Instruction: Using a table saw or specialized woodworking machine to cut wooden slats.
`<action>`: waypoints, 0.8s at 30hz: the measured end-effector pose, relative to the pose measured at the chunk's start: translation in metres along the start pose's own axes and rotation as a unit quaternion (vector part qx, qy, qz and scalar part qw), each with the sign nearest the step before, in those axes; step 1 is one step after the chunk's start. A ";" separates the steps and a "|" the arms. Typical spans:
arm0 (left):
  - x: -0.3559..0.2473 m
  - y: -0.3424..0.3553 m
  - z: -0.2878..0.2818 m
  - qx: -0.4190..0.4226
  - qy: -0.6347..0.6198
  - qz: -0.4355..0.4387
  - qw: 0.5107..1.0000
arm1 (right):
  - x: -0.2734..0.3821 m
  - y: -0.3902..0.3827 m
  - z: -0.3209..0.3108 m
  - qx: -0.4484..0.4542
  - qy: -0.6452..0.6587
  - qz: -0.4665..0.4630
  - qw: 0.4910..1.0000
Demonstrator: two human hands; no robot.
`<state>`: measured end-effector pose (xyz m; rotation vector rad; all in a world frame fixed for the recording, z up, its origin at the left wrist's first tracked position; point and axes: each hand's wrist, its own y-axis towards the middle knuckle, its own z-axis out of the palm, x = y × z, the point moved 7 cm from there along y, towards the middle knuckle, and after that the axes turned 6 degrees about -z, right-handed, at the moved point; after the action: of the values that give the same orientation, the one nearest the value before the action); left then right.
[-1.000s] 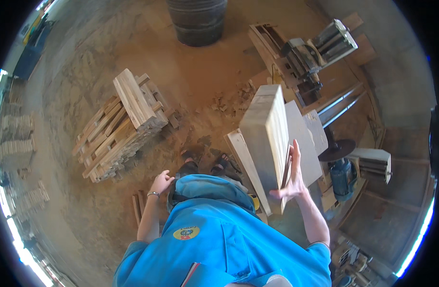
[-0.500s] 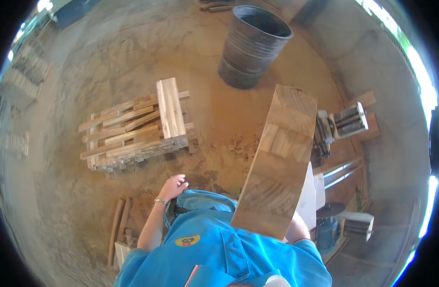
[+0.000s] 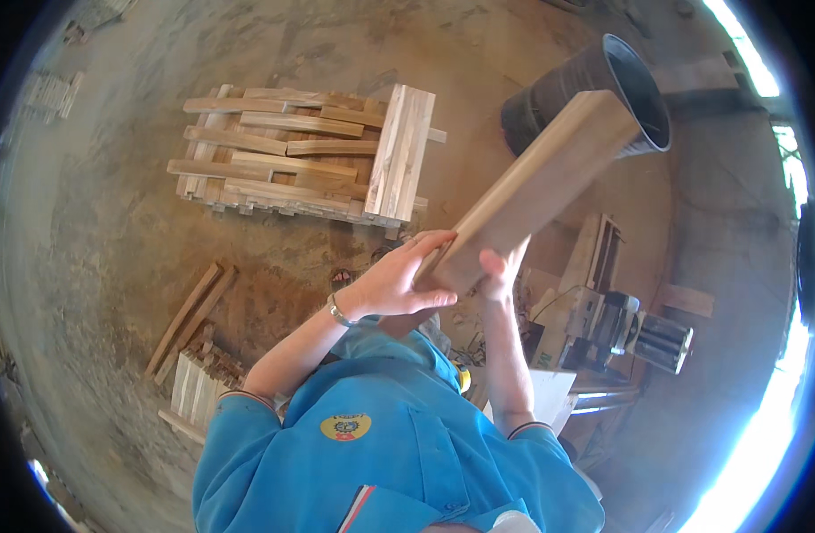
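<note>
Holding the wooden block (image 3: 543,182) with both hands, I have it in the air in front of my body, its near end between my hands and its far end pointing away to the right. My left hand (image 3: 391,282) is around the near end, the thumb and the fingers parted by the width of the wood. My right hand (image 3: 501,269) grips from the right side, its thumb next to the face turned to me; the other fingers are partly hidden, so I cannot tell how far they are bent. On my left wrist there is a metal band (image 3: 338,311). Far and to the left, a stack of wooden strips (image 3: 292,147) lies on the floor. The dark barrel (image 3: 550,98) stands far right, partly covered by the block. Nearer on the right is a machine (image 3: 607,324), and near left lie two loose strips (image 3: 183,329).
</note>
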<state>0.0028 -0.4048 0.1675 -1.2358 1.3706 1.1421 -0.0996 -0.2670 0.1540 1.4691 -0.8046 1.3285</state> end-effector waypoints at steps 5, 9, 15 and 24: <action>0.057 0.044 -0.035 -0.152 0.094 -0.060 0.982 | -0.109 0.052 0.031 -0.046 0.041 0.185 0.981; 0.154 0.087 -0.046 -0.137 0.095 -0.232 0.958 | -0.219 0.081 0.036 -0.074 -0.051 0.286 0.954; 0.296 0.133 -0.079 -0.277 0.168 -0.232 0.917 | -0.313 0.135 0.068 -0.061 -0.385 0.338 0.857; 0.411 0.154 -0.085 -0.232 0.088 -0.330 0.911 | -0.385 0.153 0.094 -0.022 -0.615 0.382 0.689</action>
<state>-0.1784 -0.5325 -0.2202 -1.9931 0.6934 0.8931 -0.2812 -0.4525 -0.1816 2.0134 -2.5114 0.5940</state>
